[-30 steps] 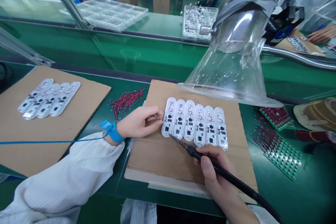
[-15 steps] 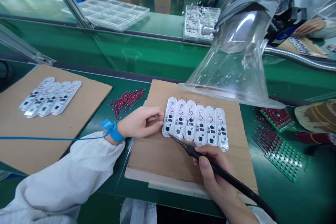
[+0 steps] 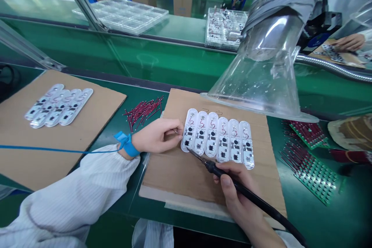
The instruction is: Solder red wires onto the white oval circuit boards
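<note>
The grip of the left hand [image 3: 155,137] is pinched together on a thin wire [image 3: 176,131] at the end of a row of white circuit strips [image 3: 217,139], which lie on cardboard [image 3: 180,178] on the worktop [image 3: 151,214]. The grip of the right hand [image 3: 232,195] is clamped around a soldering iron [image 3: 210,167]. The strips look light, stiff and brittle, best held by their plain outer edges, clear of the small parts.
</note>
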Demonstrator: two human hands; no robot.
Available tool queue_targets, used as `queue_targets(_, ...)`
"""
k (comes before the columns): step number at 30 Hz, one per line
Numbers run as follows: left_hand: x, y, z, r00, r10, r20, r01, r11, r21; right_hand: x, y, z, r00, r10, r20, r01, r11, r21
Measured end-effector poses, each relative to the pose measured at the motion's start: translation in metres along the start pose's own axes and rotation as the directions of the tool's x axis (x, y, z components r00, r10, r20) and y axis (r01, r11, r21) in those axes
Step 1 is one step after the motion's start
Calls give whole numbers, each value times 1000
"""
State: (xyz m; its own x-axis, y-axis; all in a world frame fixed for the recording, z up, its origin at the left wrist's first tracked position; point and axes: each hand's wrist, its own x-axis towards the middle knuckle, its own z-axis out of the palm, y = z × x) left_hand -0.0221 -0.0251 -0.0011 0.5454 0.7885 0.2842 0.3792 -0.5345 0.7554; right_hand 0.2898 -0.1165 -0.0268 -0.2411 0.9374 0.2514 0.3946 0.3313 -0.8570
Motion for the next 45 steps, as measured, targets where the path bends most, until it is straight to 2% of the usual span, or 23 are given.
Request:
queue_targets(9, 0, 2, -1, 1000, -12, 18, 12, 1000, -8, 5, -4, 2, 999, -17, 29, 17, 1000, 1)
queue_targets(16, 1, 1, -1, 1000, 27, -2, -27, 999, -19, 0, 1, 2, 1000, 3, -6, -3, 998, 57)
queue_targets(22, 1, 1, -1, 999, 32, 16, -31, 999, -27, 3, 2, 3, 998, 15, 57, -20, 996, 82)
queue_targets(26, 0, 0, -1, 1000, 6, 30, -5, 1000, -20, 2, 2, 2, 998, 31, 55, -37, 994, 105)
queue_targets(28, -1, -1, -3, 999, -28, 20, 28, 1000, -8, 0, 3, 3, 999, 35, 16, -37, 988, 150)
queue_targets(33, -4, -5, -7, 981, -174, -82, 175, 984, 8, 4, 1, 3, 983, 42, -180, 0, 974, 226)
queue_targets(35, -4, -10, -7, 964, -233, -128, 236, 972, 8, 8, 0, -4, 977, 12, -211, 26, 984, 178)
queue_targets(38, -4, -17, -7, 929, -298, -217, 308, 951, 9, 13, 4, -25, 971, -40, -234, 61, 994, 85)
queue_targets(42, -5, -17, -9, 868, -376, -326, 418, 906, 66, 7, 27, -65, 964, -83, -252, 64, 995, -83)
queue_targets(45, -13, -8, -8, 812, -456, -364, 535, 830, 155, -10, 48, -89, 941, -128, -312, 52, 969, -241)
